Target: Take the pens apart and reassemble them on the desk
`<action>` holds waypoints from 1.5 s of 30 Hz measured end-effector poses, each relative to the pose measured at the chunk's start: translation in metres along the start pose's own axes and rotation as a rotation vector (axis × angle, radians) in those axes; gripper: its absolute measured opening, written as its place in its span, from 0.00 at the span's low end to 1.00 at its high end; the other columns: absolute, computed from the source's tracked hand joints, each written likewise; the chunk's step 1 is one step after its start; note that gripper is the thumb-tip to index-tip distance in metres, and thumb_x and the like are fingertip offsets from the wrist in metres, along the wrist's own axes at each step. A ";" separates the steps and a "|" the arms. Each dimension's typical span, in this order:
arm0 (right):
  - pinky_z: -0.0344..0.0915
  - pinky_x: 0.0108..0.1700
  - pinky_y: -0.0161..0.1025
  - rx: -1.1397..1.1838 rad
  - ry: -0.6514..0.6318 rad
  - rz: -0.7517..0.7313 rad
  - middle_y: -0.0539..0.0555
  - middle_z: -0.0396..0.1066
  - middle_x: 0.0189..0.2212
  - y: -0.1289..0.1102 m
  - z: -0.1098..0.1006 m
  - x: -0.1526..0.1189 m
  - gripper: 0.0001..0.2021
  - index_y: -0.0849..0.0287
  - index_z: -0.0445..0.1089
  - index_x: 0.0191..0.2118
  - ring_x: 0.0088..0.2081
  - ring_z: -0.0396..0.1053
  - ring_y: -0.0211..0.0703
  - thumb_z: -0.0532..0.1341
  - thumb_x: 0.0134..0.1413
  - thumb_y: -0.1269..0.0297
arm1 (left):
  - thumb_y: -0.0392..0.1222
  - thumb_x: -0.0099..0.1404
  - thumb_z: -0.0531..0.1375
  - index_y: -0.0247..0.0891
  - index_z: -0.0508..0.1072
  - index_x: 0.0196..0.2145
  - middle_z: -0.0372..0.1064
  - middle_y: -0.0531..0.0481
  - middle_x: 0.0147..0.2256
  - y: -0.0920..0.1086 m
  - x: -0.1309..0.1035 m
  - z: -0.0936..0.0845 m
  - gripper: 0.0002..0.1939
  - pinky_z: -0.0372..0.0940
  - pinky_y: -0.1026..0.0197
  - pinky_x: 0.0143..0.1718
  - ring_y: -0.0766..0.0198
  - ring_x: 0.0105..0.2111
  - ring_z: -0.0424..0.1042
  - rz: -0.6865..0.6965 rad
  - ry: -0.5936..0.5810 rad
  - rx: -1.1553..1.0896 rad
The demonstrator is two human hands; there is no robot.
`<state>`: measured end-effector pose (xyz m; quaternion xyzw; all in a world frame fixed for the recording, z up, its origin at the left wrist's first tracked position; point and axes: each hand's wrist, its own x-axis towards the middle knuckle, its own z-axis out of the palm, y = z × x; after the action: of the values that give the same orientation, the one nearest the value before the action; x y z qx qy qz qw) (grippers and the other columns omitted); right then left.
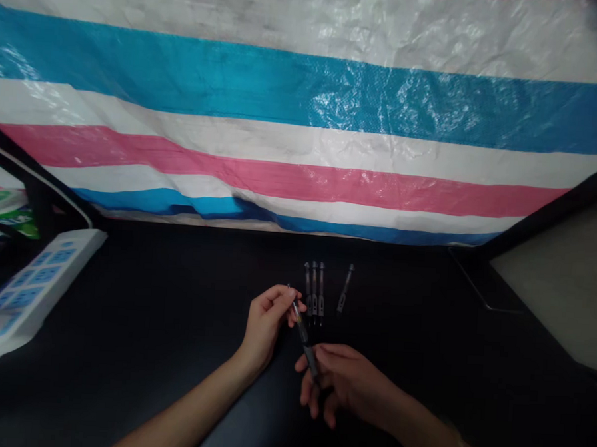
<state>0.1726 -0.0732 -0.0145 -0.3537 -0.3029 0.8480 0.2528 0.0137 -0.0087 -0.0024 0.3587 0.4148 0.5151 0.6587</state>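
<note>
My left hand (269,319) pinches the upper end of a slim pen (301,330), clear in its upper part and dark along the grip. Around the pen's lower, dark end the fingers of my right hand (343,379) are closed, thumb on top. The pen tilts, its upper end leaning left. Just beyond my left fingertips, several similar pens lie on the dark table, among them a close-set row (313,291) and a single pen (346,288) a little apart to the right.
At the left lies a white power strip (35,283) with blue socket panels. A striped plastic sheet (302,144) hangs behind the black table (173,324). A green and white container (11,212) stands beyond the left frame bar.
</note>
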 end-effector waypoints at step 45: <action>0.44 0.14 0.27 -0.114 0.140 -0.087 0.50 0.68 0.20 -0.004 -0.002 0.001 0.19 0.65 0.67 0.35 0.14 0.54 0.27 0.62 0.52 0.49 | 0.48 0.62 0.61 0.35 0.74 0.38 0.70 0.49 0.31 0.000 -0.001 0.002 0.13 0.63 0.66 0.29 0.67 0.27 0.69 -0.002 -0.090 -0.018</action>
<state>0.1745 -0.0688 -0.0136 -0.4125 -0.3475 0.7908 0.2894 0.0155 -0.0096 -0.0012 0.3753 0.3805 0.5015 0.6803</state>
